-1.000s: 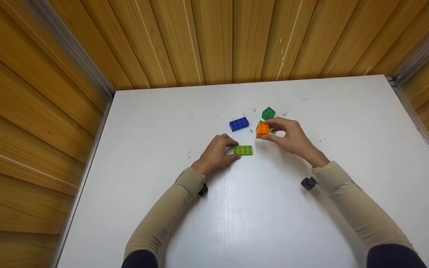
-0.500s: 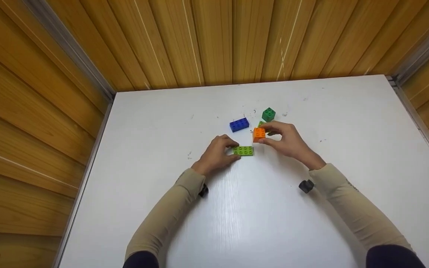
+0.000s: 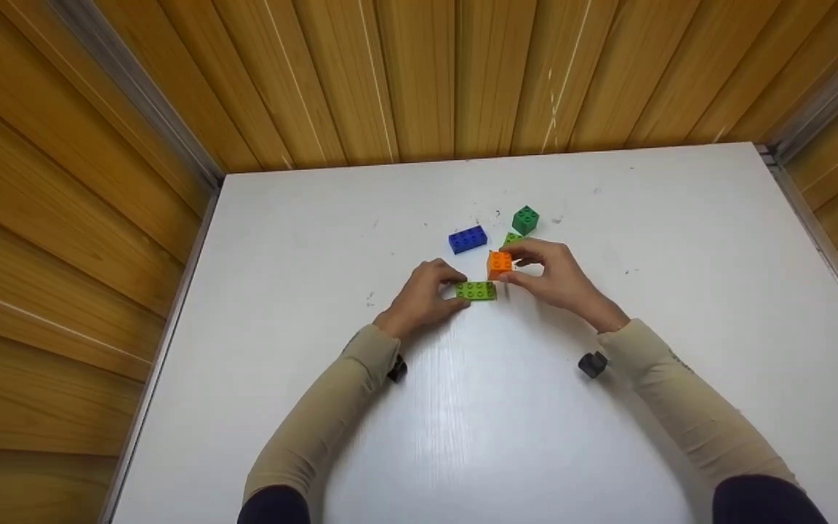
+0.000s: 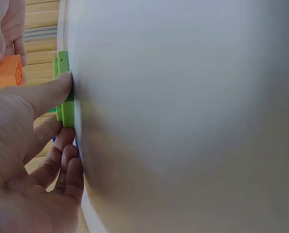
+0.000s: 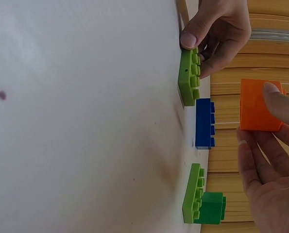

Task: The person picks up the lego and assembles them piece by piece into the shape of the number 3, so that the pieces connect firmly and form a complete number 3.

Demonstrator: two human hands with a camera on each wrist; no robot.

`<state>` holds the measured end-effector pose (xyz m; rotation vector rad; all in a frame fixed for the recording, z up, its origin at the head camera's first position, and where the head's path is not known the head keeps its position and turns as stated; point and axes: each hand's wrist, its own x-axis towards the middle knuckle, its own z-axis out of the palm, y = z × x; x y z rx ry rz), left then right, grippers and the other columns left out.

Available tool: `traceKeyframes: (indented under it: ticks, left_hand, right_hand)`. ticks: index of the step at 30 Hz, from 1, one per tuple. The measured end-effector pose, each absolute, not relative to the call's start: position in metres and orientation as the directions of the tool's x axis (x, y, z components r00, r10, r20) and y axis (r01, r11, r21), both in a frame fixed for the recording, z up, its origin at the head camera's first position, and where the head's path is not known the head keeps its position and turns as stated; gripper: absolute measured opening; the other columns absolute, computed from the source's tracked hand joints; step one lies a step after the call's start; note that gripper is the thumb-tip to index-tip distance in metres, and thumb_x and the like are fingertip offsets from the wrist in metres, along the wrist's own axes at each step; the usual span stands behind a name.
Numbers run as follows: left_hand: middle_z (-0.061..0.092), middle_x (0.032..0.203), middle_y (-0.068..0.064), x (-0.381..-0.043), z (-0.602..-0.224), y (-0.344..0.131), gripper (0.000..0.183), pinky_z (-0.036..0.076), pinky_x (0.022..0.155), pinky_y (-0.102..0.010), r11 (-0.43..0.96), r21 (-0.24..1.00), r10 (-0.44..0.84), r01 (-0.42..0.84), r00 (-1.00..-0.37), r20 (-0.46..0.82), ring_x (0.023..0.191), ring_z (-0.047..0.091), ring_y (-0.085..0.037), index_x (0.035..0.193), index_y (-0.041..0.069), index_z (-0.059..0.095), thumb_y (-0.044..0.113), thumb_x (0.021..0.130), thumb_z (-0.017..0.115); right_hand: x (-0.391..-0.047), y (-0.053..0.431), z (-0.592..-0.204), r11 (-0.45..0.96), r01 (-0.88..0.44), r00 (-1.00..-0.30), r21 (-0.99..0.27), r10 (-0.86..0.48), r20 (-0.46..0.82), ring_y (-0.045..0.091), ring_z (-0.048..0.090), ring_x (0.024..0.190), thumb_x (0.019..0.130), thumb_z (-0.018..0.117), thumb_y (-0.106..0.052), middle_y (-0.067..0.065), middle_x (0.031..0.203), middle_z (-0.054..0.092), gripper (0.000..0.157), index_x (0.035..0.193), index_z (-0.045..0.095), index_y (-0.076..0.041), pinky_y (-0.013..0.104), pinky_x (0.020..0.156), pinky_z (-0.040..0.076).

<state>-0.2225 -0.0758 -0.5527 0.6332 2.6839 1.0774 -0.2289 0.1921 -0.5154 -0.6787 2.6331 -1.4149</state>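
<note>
My left hand [image 3: 425, 296] pinches a flat lime-green building brick [image 3: 479, 291] between thumb and fingers, and the brick lies on the white table. In the left wrist view the thumb presses the near side of that lime brick [image 4: 65, 109]. Thumb and fingers of my right hand [image 3: 559, 278] grip an orange square brick [image 3: 500, 265], studs up. The right wrist view has the orange brick [image 5: 260, 105] raised off the table, apart from the lime brick. Partly behind the right hand lies a second lime-green brick [image 3: 513, 238].
A blue brick [image 3: 468, 239] lies beyond the left hand. Farther back stands a dark green square brick [image 3: 526, 220], close to the second lime one. Wood-look panels [image 3: 419, 80] rise behind the white table [image 3: 302, 240] and along its sides.
My right hand has moved left and slightly toward me with the orange brick, nearer the held lime brick. More of the second lime brick shows. The left hand stays in place.
</note>
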Motion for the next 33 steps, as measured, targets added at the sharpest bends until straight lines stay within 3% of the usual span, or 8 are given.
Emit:
traceKeyframes:
  ticks: [10, 22, 33]
  left_hand:
    - [0.07, 0.117, -0.003, -0.223, -0.553, -0.075, 0.037, 0.049, 0.105, -0.039, 0.644, 0.705, 0.441, 0.296, -0.897, -0.025, 0.112, 0.059, -0.02, 0.128, 0.01, 0.078, 0.025, 0.094, 0.085]
    - [0.07, 0.117, -0.002, -0.224, -0.553, -0.077, 0.039, 0.049, 0.106, -0.038, 0.645, 0.71, 0.435, 0.283, -0.9, -0.036, 0.113, 0.06, -0.019, 0.129, 0.011, 0.078, 0.026, 0.094, 0.086]
    - [0.071, 0.116, -0.004, -0.224, -0.553, -0.077, 0.038, 0.05, 0.104, -0.039, 0.647, 0.69, 0.456, 0.324, -0.89, -0.009, 0.112, 0.061, -0.02, 0.128, 0.01, 0.079, 0.025, 0.093, 0.086]
  right_hand:
    - [-0.228, 0.186, -0.521, 0.457, -0.358, -0.889, -0.814, -0.434, 0.148, 0.032, 0.071, 0.117, 0.095, 0.084, -0.02, 0.013, 0.131, 0.073, 0.041, 0.132, 0.074, -0.007, 0.053, 0.103, 0.059]
    - [-0.224, 0.178, -0.528, 0.44, -0.379, -0.877, -0.814, -0.451, 0.164, 0.033, 0.072, 0.116, 0.094, 0.083, -0.014, 0.016, 0.132, 0.073, 0.041, 0.132, 0.073, -0.002, 0.052, 0.103, 0.06]
    - [-0.224, 0.176, -0.533, 0.429, -0.372, -0.872, -0.823, -0.465, 0.152, 0.034, 0.072, 0.115, 0.093, 0.085, -0.012, 0.017, 0.132, 0.073, 0.04, 0.13, 0.074, -0.003, 0.052, 0.102, 0.06]
